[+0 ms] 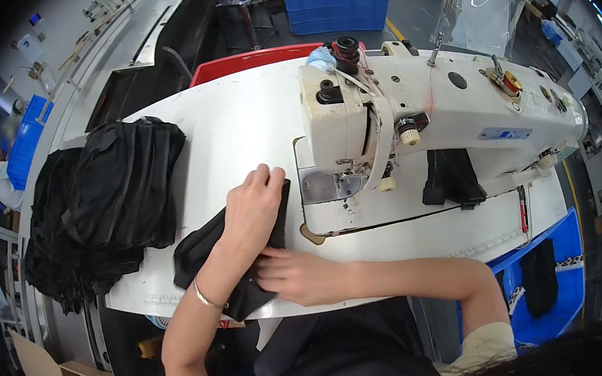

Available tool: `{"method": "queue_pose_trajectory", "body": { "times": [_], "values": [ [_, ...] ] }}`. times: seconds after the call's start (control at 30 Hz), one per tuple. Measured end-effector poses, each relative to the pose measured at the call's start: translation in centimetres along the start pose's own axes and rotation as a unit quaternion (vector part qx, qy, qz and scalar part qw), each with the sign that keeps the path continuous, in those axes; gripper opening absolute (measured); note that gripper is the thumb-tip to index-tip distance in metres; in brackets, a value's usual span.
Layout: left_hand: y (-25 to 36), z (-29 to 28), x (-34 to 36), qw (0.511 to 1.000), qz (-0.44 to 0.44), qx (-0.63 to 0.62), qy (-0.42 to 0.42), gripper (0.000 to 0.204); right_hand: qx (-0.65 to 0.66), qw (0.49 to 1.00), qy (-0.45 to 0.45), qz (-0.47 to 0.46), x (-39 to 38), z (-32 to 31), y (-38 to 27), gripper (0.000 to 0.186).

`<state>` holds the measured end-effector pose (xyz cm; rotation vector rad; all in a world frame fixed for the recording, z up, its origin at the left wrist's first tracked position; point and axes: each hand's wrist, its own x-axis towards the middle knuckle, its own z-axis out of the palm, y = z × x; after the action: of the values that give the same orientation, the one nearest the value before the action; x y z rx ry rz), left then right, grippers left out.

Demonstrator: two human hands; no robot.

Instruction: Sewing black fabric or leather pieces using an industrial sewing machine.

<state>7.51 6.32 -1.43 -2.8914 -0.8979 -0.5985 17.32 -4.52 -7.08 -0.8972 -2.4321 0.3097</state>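
Obstructions: the white sewing machine [454, 100] occupies the right half of the white worktable [235, 129], with its needle end facing the hands. A stack of black fabric pieces [119, 186] covers the left end and overhangs the front edge. A separate black fabric item [452, 178] lies beneath the machine arm; a red-handled tool [522, 209] lies near the right end. A red bin [249, 61] adjoins the rear edge, and a blue bin [575, 283] stands below the right end.

Clearance: bare tabletop extends between the stack and the machine, behind the hands. A narrower strip runs along the front edge (marked with a printed scale), right of the hands.

Hands: the black fabric panel [200, 251] lies at the front edge, between stack and machine. The left hand [253, 207] rests on its upper right part, fingers bunched and bent; the right hand [296, 277] touches it lower down, fingers close together. Whether either hand pinches the cloth cannot be told.
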Motion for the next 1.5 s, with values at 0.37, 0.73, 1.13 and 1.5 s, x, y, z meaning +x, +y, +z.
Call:
{"method": "queue_pose_trajectory", "body": {
  "times": [0.37, 0.73, 1.13, 1.5],
  "values": [
    [-1.1, 5.8, 6.2, 0.969, 0.011, -0.243, -0.054, 0.022, -0.037, 0.998, -0.045, 0.016, -7.8, -4.7, 2.7, 0.042],
    [-4.4, 7.3, 7.0, 0.942, -0.002, -0.28, -0.184, 0.031, -0.04, 0.992, 0.046, 0.111, -8.5, -4.9, 4.6, 0.014],
    [-8.5, 7.5, 4.4, 0.938, -0.002, -0.251, -0.237, 0.041, -0.164, 0.971, 0.172, 0.013, -9.4, -5.1, 3.7, 0.029],
    [0.8, -4.6, -0.4, 0.935, -0.038, -0.338, -0.103, 0.027, -0.482, 0.8, 0.054, 0.354, -16.1, -15.3, 8.6, 0.013]
  ]
}}
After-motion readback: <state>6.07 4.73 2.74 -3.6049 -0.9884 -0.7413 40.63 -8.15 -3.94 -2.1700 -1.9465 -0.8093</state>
